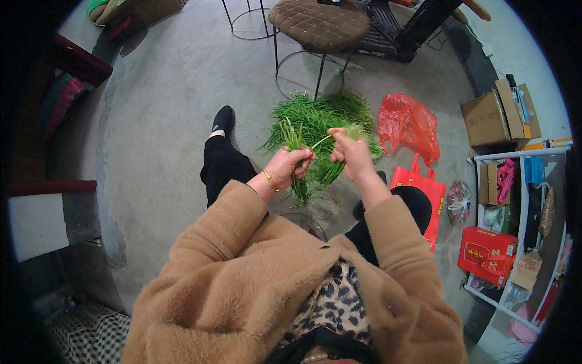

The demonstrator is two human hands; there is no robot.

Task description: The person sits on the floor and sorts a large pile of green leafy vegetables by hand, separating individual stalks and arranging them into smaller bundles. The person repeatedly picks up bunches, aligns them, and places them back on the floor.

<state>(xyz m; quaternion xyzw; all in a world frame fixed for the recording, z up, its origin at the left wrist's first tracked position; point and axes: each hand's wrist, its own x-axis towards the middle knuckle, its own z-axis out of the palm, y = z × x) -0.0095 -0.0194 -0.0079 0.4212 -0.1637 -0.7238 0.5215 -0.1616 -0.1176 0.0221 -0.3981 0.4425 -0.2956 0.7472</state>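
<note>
My left hand (292,167), with a gold-coloured bracelet at the wrist, is closed around a bunch of thin green leafy stalks (292,132). A single pale stalk (321,142) spans from its thumb tip towards my right hand. My right hand (350,152) grips a second bunch of green stalks (334,173), whose ends stick out above and below the fist. Just beyond both hands, a wide heap of long green stalks (313,113) lies on the concrete floor. Stray bits of green lie below my left hand.
A round quilted stool (320,25) stands beyond the heap. Right of the heap lie a red plastic bag (407,123) and a red carrier bag (420,182). Farther right are a clear bag (459,202), a cardboard box (485,119), a red box (486,255) and a white shelf rack (498,157).
</note>
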